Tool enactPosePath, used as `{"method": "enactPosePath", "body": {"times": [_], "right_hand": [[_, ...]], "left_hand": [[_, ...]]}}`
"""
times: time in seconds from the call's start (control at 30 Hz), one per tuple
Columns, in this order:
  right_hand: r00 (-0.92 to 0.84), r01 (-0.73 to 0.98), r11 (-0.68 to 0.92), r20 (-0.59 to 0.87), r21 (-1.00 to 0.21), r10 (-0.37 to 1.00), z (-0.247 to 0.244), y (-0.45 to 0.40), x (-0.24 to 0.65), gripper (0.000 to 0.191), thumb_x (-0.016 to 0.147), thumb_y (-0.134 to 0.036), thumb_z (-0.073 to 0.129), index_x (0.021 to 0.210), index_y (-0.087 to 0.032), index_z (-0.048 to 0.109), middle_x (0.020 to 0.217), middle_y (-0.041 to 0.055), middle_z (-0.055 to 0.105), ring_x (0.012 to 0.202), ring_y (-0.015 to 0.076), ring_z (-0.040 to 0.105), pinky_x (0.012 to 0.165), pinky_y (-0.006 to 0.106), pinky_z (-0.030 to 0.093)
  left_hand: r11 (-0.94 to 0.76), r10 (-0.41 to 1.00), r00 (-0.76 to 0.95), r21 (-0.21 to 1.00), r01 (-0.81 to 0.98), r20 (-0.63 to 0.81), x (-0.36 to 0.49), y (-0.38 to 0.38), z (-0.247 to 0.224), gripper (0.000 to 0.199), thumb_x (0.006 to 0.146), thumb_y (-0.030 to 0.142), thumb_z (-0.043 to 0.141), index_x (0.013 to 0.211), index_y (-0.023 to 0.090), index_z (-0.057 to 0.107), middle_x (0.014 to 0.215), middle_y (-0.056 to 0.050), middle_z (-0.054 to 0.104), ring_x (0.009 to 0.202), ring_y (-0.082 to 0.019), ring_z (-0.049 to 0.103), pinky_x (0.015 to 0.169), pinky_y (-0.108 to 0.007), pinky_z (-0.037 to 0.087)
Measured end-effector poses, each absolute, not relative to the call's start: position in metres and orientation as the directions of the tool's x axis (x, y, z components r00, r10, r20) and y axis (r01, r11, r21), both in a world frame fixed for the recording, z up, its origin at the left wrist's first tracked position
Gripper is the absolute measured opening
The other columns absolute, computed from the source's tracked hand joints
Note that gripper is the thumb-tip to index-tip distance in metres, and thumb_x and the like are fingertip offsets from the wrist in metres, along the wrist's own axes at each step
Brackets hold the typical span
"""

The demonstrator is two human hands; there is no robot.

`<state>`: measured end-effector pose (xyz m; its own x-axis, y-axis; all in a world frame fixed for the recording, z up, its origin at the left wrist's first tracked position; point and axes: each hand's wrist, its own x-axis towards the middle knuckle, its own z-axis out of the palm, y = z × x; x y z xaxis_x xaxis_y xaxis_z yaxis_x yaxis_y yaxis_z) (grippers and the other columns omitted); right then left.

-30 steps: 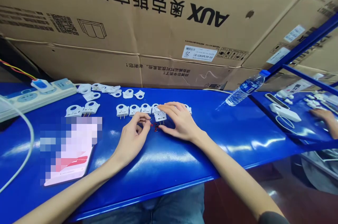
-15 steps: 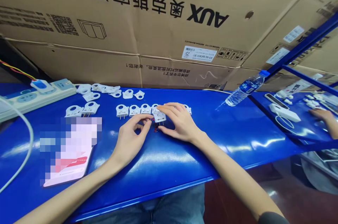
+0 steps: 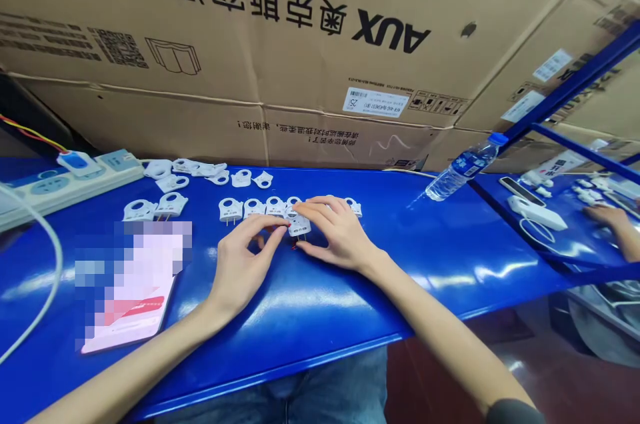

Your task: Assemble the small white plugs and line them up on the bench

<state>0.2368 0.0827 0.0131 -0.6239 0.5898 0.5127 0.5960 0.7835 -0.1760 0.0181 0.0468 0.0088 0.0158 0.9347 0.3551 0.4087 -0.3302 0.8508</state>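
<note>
My right hand grips a white plug housing with metal prongs pointing down, its fingers over the top and the thumb below. At the housing's left side, my left hand pinches a thin red wire between thumb and forefinger. A bit of red wire also shows under the housing, near my right thumb. Just behind my hands stands a row of similar white plug housings with round rings, such as the leftmost one; my fingers partly cover the row.
More white ring-shaped parts lie at the back left. A phone, partly pixelated, rests beside a power strip and a white cable. At right are a water bottle, a blue frame bar and another person's hand.
The held housing and my right hand have shifted slightly left. My left fingertips are now closer against the housing, and less red wire shows beneath it.
</note>
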Motion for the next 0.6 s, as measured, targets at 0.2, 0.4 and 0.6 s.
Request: {"method": "enactPosePath", "body": {"times": [0.2,0.4,0.6], "right_hand": [[-0.634,0.568,0.808,0.542,-0.158,0.551,0.0144,0.0792,0.2336,0.05,0.101,-0.039,0.066,0.146,-0.02,0.058,0.141,0.0104,0.069,0.133,0.0281,0.059,0.113,0.048,0.046],[-0.636,0.557,0.818,0.561,-0.141,0.53,0.0149,0.079,0.2329,0.048,0.101,-0.038,0.066,0.144,-0.018,0.059,0.14,0.0112,0.07,0.132,0.0277,0.059,0.112,0.046,0.047],[-0.631,0.572,0.805,0.542,-0.159,0.555,0.0155,0.0785,0.2323,0.048,0.101,-0.04,0.065,0.145,-0.023,0.06,0.14,0.0096,0.07,0.133,0.0267,0.059,0.112,0.046,0.047]], "left_hand": [[-0.292,0.94,-0.038,0.856,0.427,0.339,0.0181,0.0441,0.0123,0.021,0.092,0.044,0.071,0.098,0.025,0.078,0.093,0.001,0.078,0.073,-0.015,0.062,0.071,-0.031,0.051],[-0.305,0.938,-0.024,0.856,0.417,0.345,0.0188,0.0443,0.0158,0.023,0.091,0.046,0.07,0.094,0.025,0.078,0.094,-0.001,0.079,0.076,-0.017,0.065,0.07,-0.031,0.052],[-0.37,0.913,-0.004,0.835,0.408,0.407,0.0186,0.0448,0.0134,0.017,0.094,0.039,0.069,0.095,0.025,0.078,0.099,-0.001,0.075,0.078,-0.016,0.062,0.072,-0.031,0.05]]}}
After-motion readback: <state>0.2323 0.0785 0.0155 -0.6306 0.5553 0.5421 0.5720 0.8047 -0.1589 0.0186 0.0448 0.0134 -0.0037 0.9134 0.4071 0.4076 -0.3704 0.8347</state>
